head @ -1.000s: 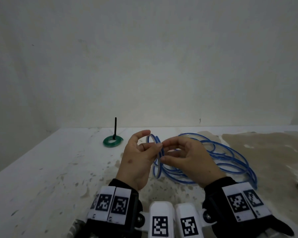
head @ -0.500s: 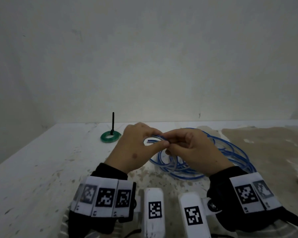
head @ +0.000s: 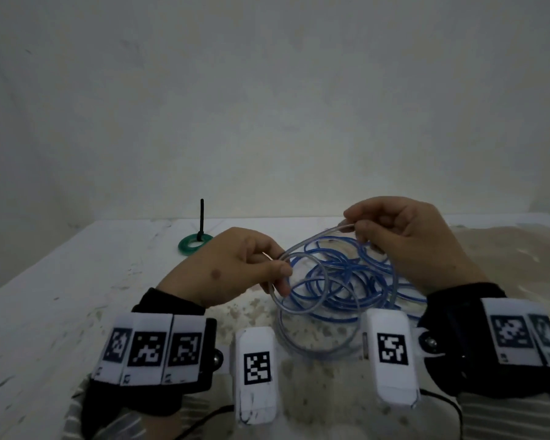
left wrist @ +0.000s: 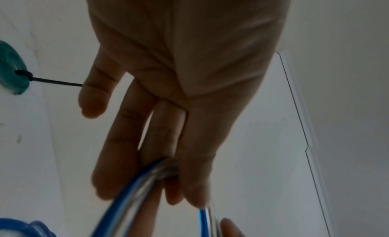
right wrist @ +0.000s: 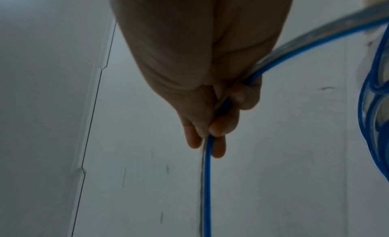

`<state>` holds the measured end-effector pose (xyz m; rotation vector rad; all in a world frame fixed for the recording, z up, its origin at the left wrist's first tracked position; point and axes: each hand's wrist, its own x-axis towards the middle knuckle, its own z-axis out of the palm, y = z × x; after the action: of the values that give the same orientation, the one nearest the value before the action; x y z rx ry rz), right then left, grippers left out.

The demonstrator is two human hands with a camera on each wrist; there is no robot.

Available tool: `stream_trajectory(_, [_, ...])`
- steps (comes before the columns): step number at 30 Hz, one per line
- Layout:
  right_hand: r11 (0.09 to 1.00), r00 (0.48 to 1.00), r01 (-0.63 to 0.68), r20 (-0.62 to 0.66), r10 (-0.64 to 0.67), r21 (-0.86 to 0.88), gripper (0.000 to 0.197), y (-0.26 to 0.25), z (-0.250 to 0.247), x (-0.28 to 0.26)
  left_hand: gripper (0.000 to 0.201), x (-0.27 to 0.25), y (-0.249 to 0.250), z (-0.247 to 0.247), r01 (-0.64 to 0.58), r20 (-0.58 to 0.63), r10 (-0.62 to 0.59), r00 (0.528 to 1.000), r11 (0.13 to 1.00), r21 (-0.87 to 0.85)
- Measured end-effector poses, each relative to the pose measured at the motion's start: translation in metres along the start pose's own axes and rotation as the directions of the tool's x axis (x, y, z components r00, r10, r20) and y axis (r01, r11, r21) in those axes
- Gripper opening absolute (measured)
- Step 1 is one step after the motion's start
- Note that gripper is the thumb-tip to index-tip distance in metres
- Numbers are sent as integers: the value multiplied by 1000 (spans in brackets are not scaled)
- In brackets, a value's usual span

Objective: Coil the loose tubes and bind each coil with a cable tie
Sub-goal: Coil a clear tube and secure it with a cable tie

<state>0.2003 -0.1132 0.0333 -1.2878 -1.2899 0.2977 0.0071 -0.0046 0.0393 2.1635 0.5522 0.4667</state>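
We pinch the springy, light blue tube [head: 327, 281] with left hand [head: 232, 265] and right hand [head: 407, 239], loose loops on the table [head: 61, 296] right of the green coil [head: 195, 242]; grip near crossings.

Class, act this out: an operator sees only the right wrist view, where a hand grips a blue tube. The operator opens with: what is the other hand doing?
Observer: The left hand pinches a small loop of the blue tube.
Operator: Is any coil finished?
Observer: Yes, a green coil lies far left, bound with a black cable tie whose tail stands upright.
Operator: And the blue tube's loops?
Observer: They lie heaped on the table between both hands, with no tie on them.
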Motion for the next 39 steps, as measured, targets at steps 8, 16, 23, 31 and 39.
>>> stream_trajectory(8, [999, 975, 24, -223, -18, 24, 27, -2, -28, -2, 8, -8, -2, -11, 44, 11, -44, 999, 999, 4])
stream_trajectory(16, [955, 996, -86, -38, 78, -285, 27, 1, -34, -3, 9, 0, -9, -1, 100, -145, -62, 987, 957, 271])
stream_trajectory(23, [952, 980, 25, 194, 36, -304, 23, -9, 13, -3, 4, 2, 9, 14, -14, -132, 29, 991, 993, 119])
stream_trajectory(31, [991, 995, 77, 65, -71, -105, 11, -13, 14, -4, 6, 0, 12, 14, -93, -204, 40, 978, 962, -258])
stream_trajectory(39, [992, 992, 87, -81, -94, -88, 13, -14, -1, -3, 8, 3, 17, 23, -99, -120, 70, 990, 963, -249])
